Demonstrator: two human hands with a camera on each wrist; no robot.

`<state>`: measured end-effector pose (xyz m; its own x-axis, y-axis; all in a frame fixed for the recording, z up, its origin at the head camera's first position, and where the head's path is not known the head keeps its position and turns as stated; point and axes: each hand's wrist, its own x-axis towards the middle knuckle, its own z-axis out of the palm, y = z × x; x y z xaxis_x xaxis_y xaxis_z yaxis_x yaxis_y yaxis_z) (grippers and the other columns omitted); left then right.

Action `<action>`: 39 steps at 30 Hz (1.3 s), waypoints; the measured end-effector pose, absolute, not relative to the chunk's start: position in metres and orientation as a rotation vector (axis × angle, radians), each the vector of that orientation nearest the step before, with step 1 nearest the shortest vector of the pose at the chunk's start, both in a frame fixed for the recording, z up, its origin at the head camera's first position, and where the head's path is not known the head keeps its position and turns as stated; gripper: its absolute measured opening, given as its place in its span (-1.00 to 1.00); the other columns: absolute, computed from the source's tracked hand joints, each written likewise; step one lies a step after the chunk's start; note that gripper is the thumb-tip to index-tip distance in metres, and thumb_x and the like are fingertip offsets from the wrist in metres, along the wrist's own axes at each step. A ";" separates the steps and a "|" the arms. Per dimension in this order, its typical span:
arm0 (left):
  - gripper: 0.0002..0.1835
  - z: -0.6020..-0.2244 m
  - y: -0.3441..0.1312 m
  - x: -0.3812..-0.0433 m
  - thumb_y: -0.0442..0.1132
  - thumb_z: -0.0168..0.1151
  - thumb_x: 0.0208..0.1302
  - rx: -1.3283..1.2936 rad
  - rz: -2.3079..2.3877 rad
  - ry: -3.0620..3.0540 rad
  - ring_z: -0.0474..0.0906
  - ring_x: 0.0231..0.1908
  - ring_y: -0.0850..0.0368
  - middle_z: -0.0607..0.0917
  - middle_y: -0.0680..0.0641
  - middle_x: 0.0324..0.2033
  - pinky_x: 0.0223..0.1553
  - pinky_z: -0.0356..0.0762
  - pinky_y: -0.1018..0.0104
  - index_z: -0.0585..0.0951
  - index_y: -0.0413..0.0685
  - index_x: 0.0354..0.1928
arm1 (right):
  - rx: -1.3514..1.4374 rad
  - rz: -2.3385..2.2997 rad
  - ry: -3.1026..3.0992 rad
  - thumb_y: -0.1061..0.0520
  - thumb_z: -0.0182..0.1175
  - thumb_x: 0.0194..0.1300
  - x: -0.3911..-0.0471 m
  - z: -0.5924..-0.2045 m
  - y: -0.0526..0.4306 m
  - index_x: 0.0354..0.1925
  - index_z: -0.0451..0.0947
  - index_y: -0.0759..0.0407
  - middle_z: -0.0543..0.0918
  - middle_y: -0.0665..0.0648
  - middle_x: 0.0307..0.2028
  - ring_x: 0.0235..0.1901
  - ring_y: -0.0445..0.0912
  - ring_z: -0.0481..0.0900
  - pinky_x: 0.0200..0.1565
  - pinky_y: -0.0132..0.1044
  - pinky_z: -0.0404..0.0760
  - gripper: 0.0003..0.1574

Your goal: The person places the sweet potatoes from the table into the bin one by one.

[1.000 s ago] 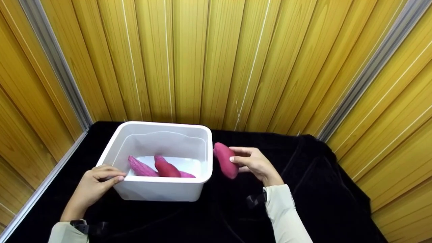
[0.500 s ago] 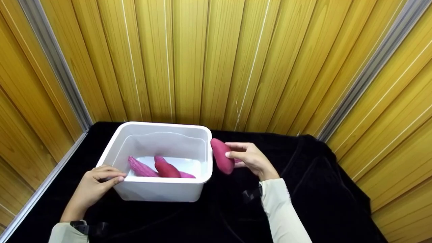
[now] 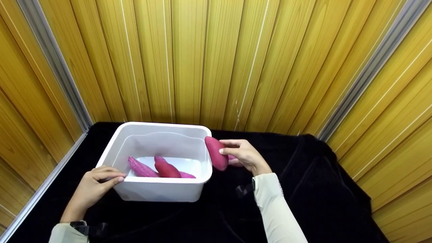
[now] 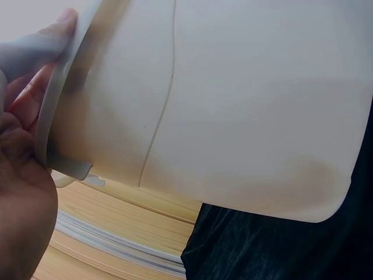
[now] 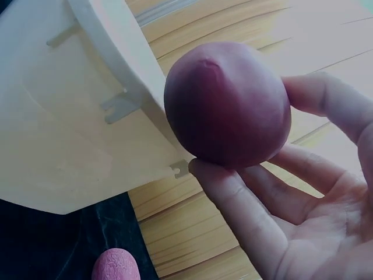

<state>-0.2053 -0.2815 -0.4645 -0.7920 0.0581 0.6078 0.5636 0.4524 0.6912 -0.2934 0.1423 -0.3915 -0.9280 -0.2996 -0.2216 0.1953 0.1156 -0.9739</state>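
My right hand (image 3: 244, 153) holds a smooth, dark pink sweet potato (image 3: 216, 153) beside the right rim of a white plastic bin (image 3: 162, 191). In the right wrist view, the sweet potato (image 5: 227, 105) is seen end-on between thumb and fingers, raised near the rim. My left hand (image 3: 96, 184) pinches the near left corner of the bin; its thumb and fingers lie on either side of the rim in the left wrist view. Inside the bin are a ridged pink sweet potato (image 3: 143, 167), a smooth red one (image 3: 167, 168) and a partly hidden pink one (image 3: 188, 175).
Another textured pink sweet potato (image 5: 116, 265) lies on the black cloth (image 3: 320, 202), mostly hidden behind my right hand in the head view. Yellow wood-pattern walls (image 3: 219, 67) with grey metal corner strips enclose the back and sides.
My right hand has moved left and slightly up with the sweet potato, bringing it to the bin's right rim. The left hand and the bin have stayed in place.
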 end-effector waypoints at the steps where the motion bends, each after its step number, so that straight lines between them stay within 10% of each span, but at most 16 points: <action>1: -0.72 -0.465 -0.282 -0.205 -0.65 0.42 -0.19 -0.516 -1.320 -2.201 0.57 -0.33 0.43 0.73 0.05 -0.46 -0.20 0.43 0.70 0.77 -0.12 -0.46 | -0.092 -1.865 2.036 0.21 0.35 0.10 -0.294 -0.391 0.141 0.24 0.43 0.24 0.65 0.23 -0.07 -0.28 -0.01 0.72 -0.20 -0.19 0.70 -0.29; 39: -0.72 -0.465 -0.281 -0.205 -0.65 0.43 -0.20 -0.456 -1.300 -2.224 0.55 -0.35 0.45 0.72 0.04 -0.48 -0.23 0.41 0.69 0.76 -0.13 -0.49 | -0.225 -1.827 2.038 0.24 0.34 0.12 -0.314 -0.370 0.091 0.15 0.54 0.24 0.53 0.24 0.14 -0.18 -0.05 0.67 -0.13 -0.11 0.69 -0.42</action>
<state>-0.2046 -0.2813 -0.4650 -0.8083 0.0274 0.5881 0.5259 0.4827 0.7003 -0.3141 0.0911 -0.3698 -0.9099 -0.3731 -0.1812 0.1396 0.1359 -0.9808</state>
